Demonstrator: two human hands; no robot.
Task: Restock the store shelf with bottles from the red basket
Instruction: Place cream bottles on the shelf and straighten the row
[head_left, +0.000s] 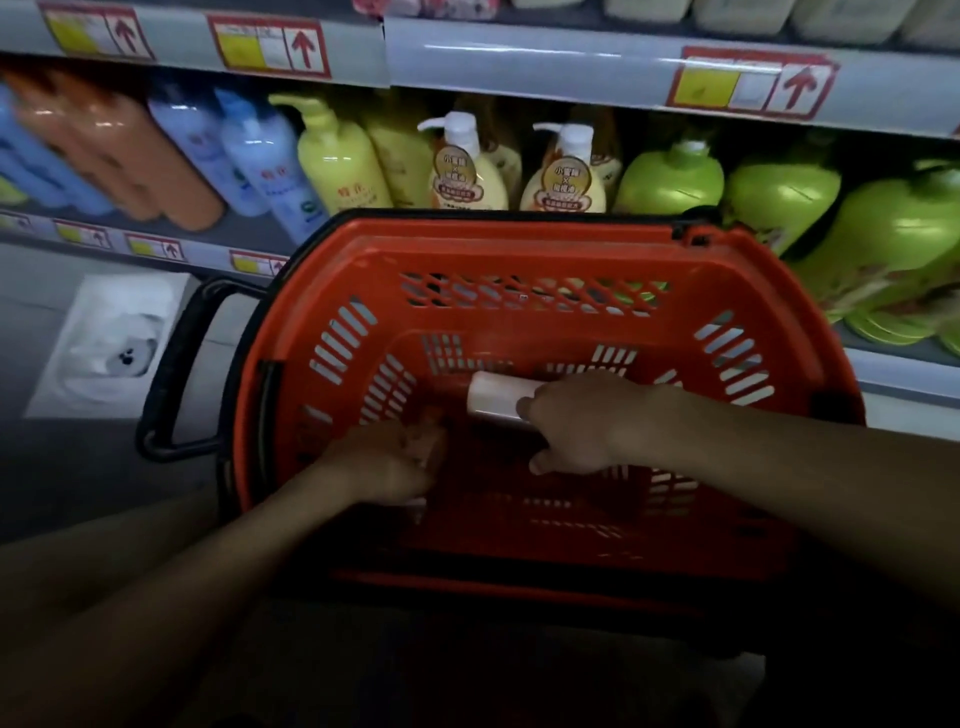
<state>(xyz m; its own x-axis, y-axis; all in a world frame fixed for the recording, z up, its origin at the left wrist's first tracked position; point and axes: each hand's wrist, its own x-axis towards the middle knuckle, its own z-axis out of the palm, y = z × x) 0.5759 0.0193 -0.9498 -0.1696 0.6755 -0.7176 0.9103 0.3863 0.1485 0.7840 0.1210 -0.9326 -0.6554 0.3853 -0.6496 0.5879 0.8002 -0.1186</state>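
The red basket sits in front of me with both my hands reaching into it. My right hand is wrapped around a bottle with a white cap that lies on its side on the basket floor. My left hand is closed on an orange-brown bottle beside it; most of that bottle is hidden under my fingers. The store shelf behind the basket holds rows of bottles.
The shelf row carries blue and orange bottles at left, yellow pump bottles in the middle and green bottles at right. The basket's black handle sticks out to the left. A white package lies on the lower shelf.
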